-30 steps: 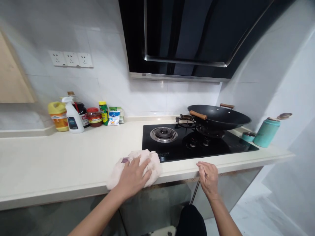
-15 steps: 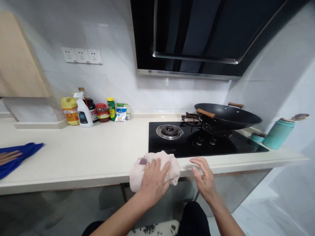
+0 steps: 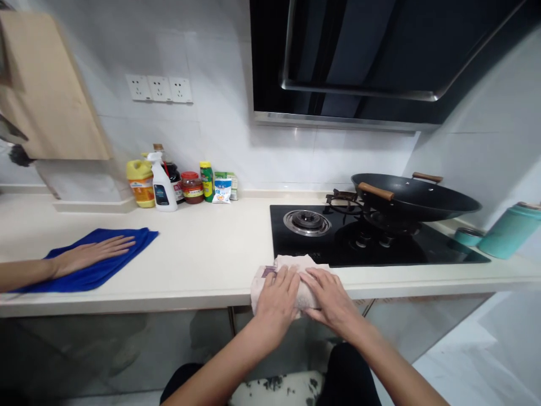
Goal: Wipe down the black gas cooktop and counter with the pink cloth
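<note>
A pale pink cloth [image 3: 302, 263] lies bunched over the front edge of the countertop, at the front left corner of the gas stove [image 3: 338, 251]. My left hand [image 3: 275, 301] grips it from above, fingers curved over its left part beside a small dark label. On the cloth's right side, my right hand [image 3: 331, 296] has hold of it too, its fingertips close to those of my left hand. The cloth's underside and part of both thumbs are hidden.
Another person's hand [image 3: 91, 255] rests flat on a blue cloth [image 3: 101, 276] at the left. A wok [image 3: 414, 197] sits on the right burner, beside a turquoise canister [image 3: 509, 231]. A spray bottle [image 3: 164, 189] and several condiment containers line the wall. Overhead hangs a range hood [image 3: 338, 104].
My right hand has come left onto the pink cloth, beside my left hand. The other person's hand and blue cloth show farther into view, and the whole view has shifted.
</note>
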Demonstrator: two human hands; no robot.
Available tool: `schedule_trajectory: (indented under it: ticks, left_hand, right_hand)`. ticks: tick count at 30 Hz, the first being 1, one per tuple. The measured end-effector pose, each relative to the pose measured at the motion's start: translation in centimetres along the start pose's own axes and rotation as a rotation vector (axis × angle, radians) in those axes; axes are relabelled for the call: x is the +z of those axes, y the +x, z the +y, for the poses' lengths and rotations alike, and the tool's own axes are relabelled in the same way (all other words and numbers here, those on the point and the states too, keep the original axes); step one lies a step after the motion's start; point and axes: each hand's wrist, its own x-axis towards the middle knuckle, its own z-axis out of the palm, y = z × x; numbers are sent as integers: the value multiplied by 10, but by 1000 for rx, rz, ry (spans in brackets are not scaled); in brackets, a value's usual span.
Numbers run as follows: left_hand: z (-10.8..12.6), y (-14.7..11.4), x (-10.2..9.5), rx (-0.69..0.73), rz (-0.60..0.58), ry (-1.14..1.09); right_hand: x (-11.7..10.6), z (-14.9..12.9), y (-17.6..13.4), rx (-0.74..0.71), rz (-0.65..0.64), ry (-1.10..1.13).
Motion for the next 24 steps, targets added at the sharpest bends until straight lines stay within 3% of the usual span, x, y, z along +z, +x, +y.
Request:
schedule_trajectory:
  ticks: [4, 8, 15, 19, 24]
  left_hand:
    - [-15, -12, 6, -77, -11, 102]
    - [-47, -44, -4, -134, 9, 177]
    - [-140, -126, -33, -174, 144, 348]
    - [-200, -170, -46, -103, 248, 350]
    - [-242, -197, -63, -166, 257, 262]
  right_hand:
    - [13, -22, 25, -10, -77, -124]
    - [40, -60, 56, -28, -113, -196]
    - [92, -147, 120, -158, -7, -105]
    - [118, -196, 159, -230, 29, -94]
    - [130, -230, 189, -255, 58, -120]
